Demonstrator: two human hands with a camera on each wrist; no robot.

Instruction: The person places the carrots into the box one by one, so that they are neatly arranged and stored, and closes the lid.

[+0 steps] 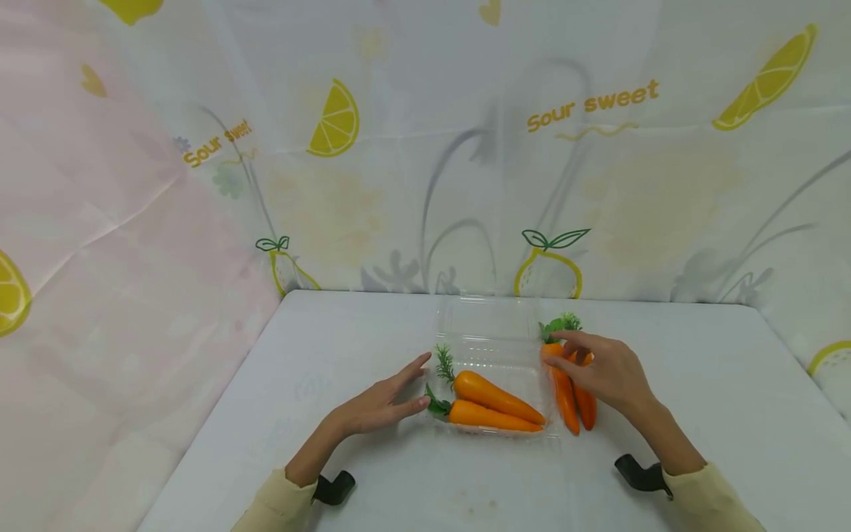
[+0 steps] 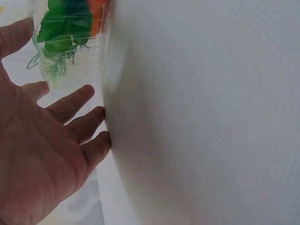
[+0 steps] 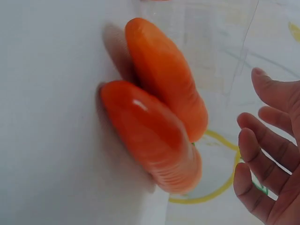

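Observation:
An opened clear plastic clamshell box (image 1: 525, 378) sits on the table, its lid (image 1: 488, 319) folded back toward the wall. Inside lie two orange carrots, a rear carrot (image 1: 495, 395) and a front carrot (image 1: 492, 417), leafy tops at the left. My left hand (image 1: 375, 406) is beside the box's left end, fingers spread, thumb near the green leaves (image 2: 65, 28). Two more carrots, a left one (image 3: 164, 75) and a redder right one (image 3: 145, 129), lie side by side just right of the box. Over their top ends hovers my right hand (image 1: 612, 369), fingers loosely bent and holding nothing.
A white table (image 1: 319, 332) runs back to a hanging cloth (image 1: 399, 207) printed with lemons and words. Black curved pieces, a left one (image 1: 335, 488) and a right one (image 1: 638, 473), are at the wrists by the cream sleeves.

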